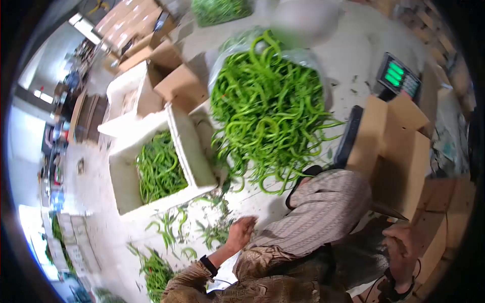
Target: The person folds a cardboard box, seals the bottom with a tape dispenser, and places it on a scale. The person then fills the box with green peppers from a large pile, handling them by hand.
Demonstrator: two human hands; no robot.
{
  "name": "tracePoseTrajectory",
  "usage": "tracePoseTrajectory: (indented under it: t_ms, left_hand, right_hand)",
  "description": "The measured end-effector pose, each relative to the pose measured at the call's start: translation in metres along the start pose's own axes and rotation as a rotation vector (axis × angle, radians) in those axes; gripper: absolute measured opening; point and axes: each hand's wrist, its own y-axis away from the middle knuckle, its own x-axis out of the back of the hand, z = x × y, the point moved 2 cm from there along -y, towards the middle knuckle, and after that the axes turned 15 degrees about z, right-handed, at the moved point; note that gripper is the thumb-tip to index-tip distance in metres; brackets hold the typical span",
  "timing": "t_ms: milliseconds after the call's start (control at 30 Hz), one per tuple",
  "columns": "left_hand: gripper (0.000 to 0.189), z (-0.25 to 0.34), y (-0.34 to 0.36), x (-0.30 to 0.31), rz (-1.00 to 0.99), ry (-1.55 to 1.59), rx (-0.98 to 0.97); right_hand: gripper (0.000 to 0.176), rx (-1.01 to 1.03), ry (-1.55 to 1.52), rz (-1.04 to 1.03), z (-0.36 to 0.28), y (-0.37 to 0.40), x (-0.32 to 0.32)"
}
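Note:
My left hand, with a dark band at the wrist, hangs over my lap beside my bent leg, its fingers loosely bent and apart. I see nothing in it. Low on the right, my right hand is curled near my other leg; whatever its fingers may hold is hidden. Ahead of me a large heap of long green peppers spills from a clear plastic bag onto the floor. More green peppers partly fill a white foam box on the left. Loose peppers and leaves lie near my left hand.
An open cardboard box stands on the right beside a scale with a lit green display. Behind the foam box are another foam box and open cartons. A smaller pepper pile lies at lower left.

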Motion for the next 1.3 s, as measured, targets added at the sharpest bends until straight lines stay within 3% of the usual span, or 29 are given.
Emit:
tracePoseTrajectory:
  t_ms: [33,67,133,167,267,300,367,400,433,500,533,567,667,700,800,833,933,967,1000,1067,1133,1233,1267,1300]
  left_hand:
    - [0.022,-0.045,0.041,0.006,-0.013,-0.086,0.150]
    - [0.022,-0.109,0.098,0.005,-0.007,-0.267,0.133]
    - [0.025,-0.163,0.191,0.014,-0.170,-0.454,0.498]
    - [0.025,-0.174,0.233,0.018,-0.144,-0.452,0.511]
    - [0.025,-0.183,0.309,0.020,-0.236,-0.399,0.749]
    - [0.027,-0.178,0.309,0.021,-0.152,-0.439,0.746]
    - [0.031,-0.169,0.294,0.017,0.021,-0.521,0.738]
    - [0.040,-0.174,0.280,0.010,0.121,-0.459,0.582]
    - [0.043,-0.157,0.244,0.009,0.135,-0.467,0.562]
    - [0.049,-0.155,0.205,-0.010,0.147,-0.337,0.538]
    - [0.053,-0.156,0.193,-0.024,0.124,-0.274,0.399]
    - [0.053,-0.171,0.190,-0.044,0.014,-0.177,0.378]
    - [0.056,-0.130,0.177,-0.048,0.011,-0.219,0.287]
    - [0.068,-0.137,0.191,-0.056,0.061,-0.293,0.132]
    - [0.083,-0.159,0.226,-0.062,-0.065,-0.643,0.116]
    - [0.089,-0.164,0.237,-0.061,-0.073,-0.748,0.070]
    - [0.087,-0.193,0.255,-0.062,-0.245,-0.502,0.231]
    - [0.083,-0.198,0.255,-0.065,-0.204,-0.630,0.153]
    - [0.081,-0.250,0.286,-0.099,-0.065,-0.822,0.151]
    - [0.077,-0.214,0.268,-0.073,0.170,-0.725,0.250]
    - [0.077,-0.136,0.239,-0.021,0.125,-0.574,0.376]
    - [0.066,-0.236,0.318,-0.069,0.109,-0.723,0.882]
    - [0.062,-0.269,0.340,-0.089,0.106,-0.794,1.050]
    - [0.062,-0.263,0.327,-0.087,0.083,-0.790,1.083]
  right_hand:
    - [0.009,0.019,0.040,-0.121,0.008,-0.003,-0.009]
    - [0.009,0.034,0.078,-0.245,0.017,-0.005,-0.018]
    - [0.010,-0.148,0.031,-0.371,0.053,0.014,-0.033]
    - [0.011,-0.240,0.013,-0.425,0.063,0.021,-0.040]
    - [0.014,-0.092,0.107,-0.603,0.054,0.030,-0.067]
    - [0.016,-0.209,0.058,-0.629,0.050,0.033,-0.075]
    - [0.016,-0.241,0.045,-0.680,0.032,0.030,-0.088]
    - [0.016,-0.258,0.039,-0.710,0.025,0.029,-0.093]
    - [0.016,-0.274,0.037,-0.728,0.023,0.030,-0.097]
    - [0.016,-0.301,0.039,-0.750,0.019,0.028,-0.102]
    - [0.016,-0.280,0.060,-0.778,0.018,0.026,-0.103]
    - [0.016,-0.259,0.085,-0.803,0.017,0.025,-0.103]
    - [0.020,-0.331,0.124,-0.835,0.012,0.030,-0.103]
    - [0.022,-0.375,0.127,-0.838,0.012,0.032,-0.104]
    - [0.022,-0.383,0.151,-0.859,0.037,0.044,-0.098]
    - [0.021,-0.376,0.155,-0.846,0.042,0.047,-0.099]
    - [0.021,-0.372,0.159,-0.799,0.051,0.053,-0.089]
    - [0.021,-0.374,0.145,-0.784,0.052,0.054,-0.083]
    - [0.022,-0.374,0.135,-0.766,0.056,0.055,-0.075]
    - [0.013,-0.740,-0.034,-0.587,0.078,0.063,-0.038]
    - [0.009,-1.079,-0.249,-0.311,0.100,0.078,0.008]
    - [0.006,-1.115,-0.658,-0.164,0.184,0.112,0.057]
    - [0.008,-1.099,-0.640,-0.106,0.189,0.126,0.060]
    - [0.011,-1.081,-0.614,-0.052,0.188,0.131,0.059]
